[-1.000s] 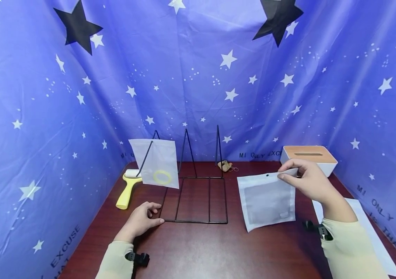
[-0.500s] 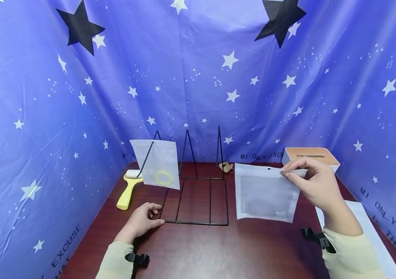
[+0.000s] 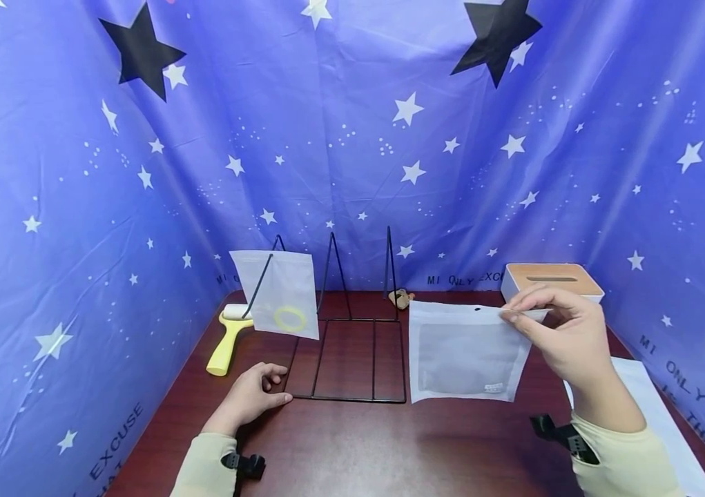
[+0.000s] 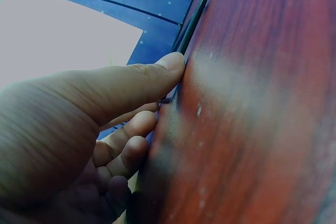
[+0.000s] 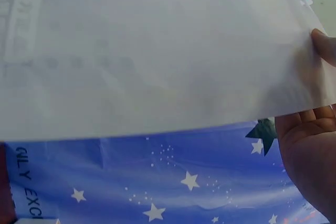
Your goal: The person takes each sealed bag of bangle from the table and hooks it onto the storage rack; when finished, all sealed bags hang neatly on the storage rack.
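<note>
A black wire display rack point(image 3: 352, 400) with several upright prongs stands on the table. At its front left corner my left hand point(image 3: 248, 397) grips the frame, and the left wrist view shows the thumb point(image 4: 170, 62) against the wire. On the left prong hangs a whitish zip bag point(image 3: 286, 283) with a yellow ring showing through. My right hand point(image 3: 566, 331) pinches the upper right corner of a second zip bag point(image 3: 467, 355), grey-windowed with a hang hole in its top edge. This bag is held up just right of the rack, and fills much of the right wrist view.
A yellow-handled roller point(image 3: 223, 352) lies left of the rack. Behind the rack's right side is a small tan object point(image 3: 400, 299). A tissue box point(image 3: 554, 276) with a wooden lid stands at the back right, and a white sheet point(image 3: 669, 421) lies along the right edge.
The bag in my right hand has swung round to show its face more squarely, its left edge now nearer the rack. My left hand stays at the rack's corner.
</note>
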Motion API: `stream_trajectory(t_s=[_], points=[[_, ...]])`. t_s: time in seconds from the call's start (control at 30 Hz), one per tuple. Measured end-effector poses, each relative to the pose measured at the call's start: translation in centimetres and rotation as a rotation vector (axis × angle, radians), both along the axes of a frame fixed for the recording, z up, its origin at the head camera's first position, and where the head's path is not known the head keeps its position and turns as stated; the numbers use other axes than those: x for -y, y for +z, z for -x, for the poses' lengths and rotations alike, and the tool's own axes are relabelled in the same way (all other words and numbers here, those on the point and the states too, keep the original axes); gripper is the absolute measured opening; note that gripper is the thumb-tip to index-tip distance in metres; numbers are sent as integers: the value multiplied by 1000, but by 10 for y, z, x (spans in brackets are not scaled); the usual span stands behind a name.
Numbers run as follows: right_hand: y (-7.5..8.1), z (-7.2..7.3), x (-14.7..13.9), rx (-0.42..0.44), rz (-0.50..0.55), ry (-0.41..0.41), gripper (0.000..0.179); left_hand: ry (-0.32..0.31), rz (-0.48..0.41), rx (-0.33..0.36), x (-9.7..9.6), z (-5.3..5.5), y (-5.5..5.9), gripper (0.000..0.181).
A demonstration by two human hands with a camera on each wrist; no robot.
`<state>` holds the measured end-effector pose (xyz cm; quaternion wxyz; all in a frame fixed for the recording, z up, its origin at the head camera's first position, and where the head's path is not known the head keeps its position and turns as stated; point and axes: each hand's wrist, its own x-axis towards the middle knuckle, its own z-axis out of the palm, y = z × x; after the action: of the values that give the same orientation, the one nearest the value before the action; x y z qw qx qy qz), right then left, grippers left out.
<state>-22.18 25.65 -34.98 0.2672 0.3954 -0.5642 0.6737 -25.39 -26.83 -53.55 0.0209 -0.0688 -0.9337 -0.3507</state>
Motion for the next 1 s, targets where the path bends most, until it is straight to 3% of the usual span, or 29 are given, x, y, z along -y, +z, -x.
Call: stream_trajectory(t_s=[0.73, 1.0], points=[[-11, 3, 45, -4, -22, 39, 29, -4, -8, -16, 2, -1, 3, 46], [-11, 2, 58, 65, -68, 14, 27, -2, -13, -8, 1, -2, 2, 47]])
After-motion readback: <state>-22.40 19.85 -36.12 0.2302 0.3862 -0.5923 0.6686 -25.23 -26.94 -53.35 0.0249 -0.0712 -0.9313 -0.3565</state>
